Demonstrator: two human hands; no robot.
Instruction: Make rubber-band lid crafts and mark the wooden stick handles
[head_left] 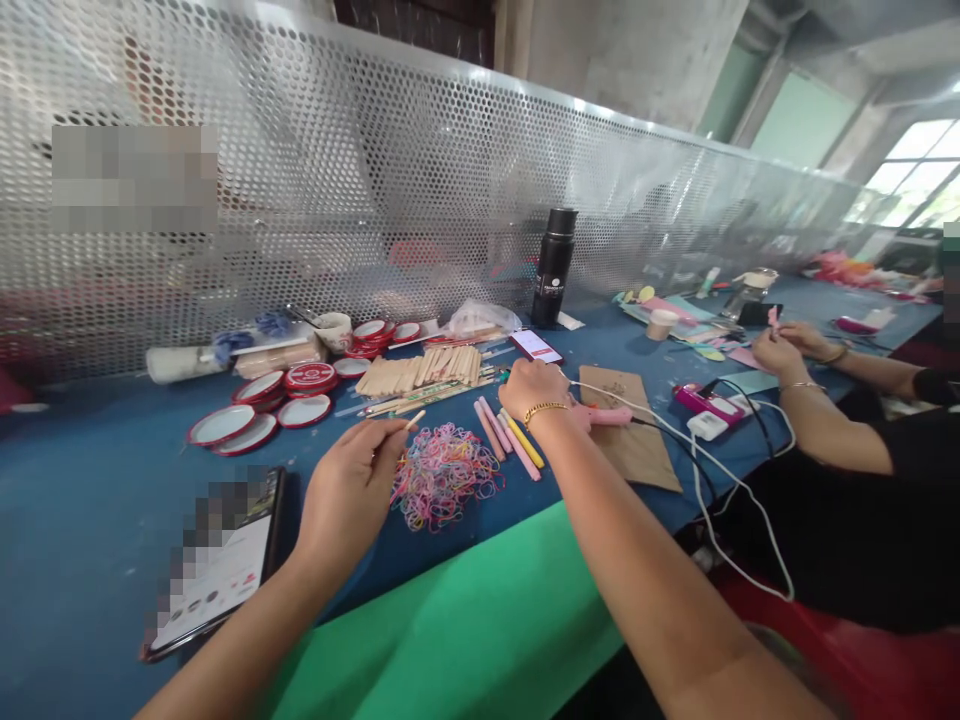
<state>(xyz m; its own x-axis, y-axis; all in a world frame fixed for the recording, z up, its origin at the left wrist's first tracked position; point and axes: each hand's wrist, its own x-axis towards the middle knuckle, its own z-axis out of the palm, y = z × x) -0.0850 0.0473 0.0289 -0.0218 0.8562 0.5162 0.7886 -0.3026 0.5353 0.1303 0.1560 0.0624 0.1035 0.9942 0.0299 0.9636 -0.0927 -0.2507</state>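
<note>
Black bottle (553,268) stands beyond right hand (529,390), lit phone (537,346) between.

Blue tabletop (67,510): we can pass left of the large phone (225,580).
Loose bands (448,475), markers (523,440): they lie low in our path.
Perforated screen (450,170), black bottle (555,268): these stop us at the back.
White cable (766,527): it loops across our right side.

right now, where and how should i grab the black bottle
Probably best around mid-body of the black bottle, from the near side, above the phone in front: it stands upright, tall and narrow, with the perforated screen rising behind it.
</note>
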